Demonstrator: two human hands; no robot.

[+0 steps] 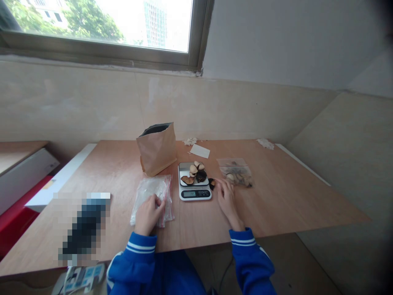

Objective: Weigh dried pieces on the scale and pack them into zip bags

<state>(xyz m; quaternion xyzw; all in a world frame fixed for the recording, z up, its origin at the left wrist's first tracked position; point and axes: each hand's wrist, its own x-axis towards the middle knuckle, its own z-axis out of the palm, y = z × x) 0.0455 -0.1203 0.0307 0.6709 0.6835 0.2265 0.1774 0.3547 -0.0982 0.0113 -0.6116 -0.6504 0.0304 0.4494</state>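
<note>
Head view: broken brown shells [196,172] heaped on a digital scale [195,194].

Blue sleeve [136,266], white stripes [141,247]; clear bag [146,192], red seal [168,200].

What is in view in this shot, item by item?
table: 1, light brown wood, below the window
kitchen scale: 1, white and silver, mid-table
shell pieces: several, tan and dark brown, on the scale
dark piece: 1, black, beside the scale
paper bag: 1, brown, open, behind-left of the scale
zip bag: 1, clear, red edges, white contents, front-left of the scale
shell bag: 1, clear, right of the scale
paper slip: 1, white, behind the scale
tufts: 2, white, along the back edge
left hand: 1, on the zip bag
right hand: 1, beside the shell bag
sleeves: 2, blue, white stripes
</note>
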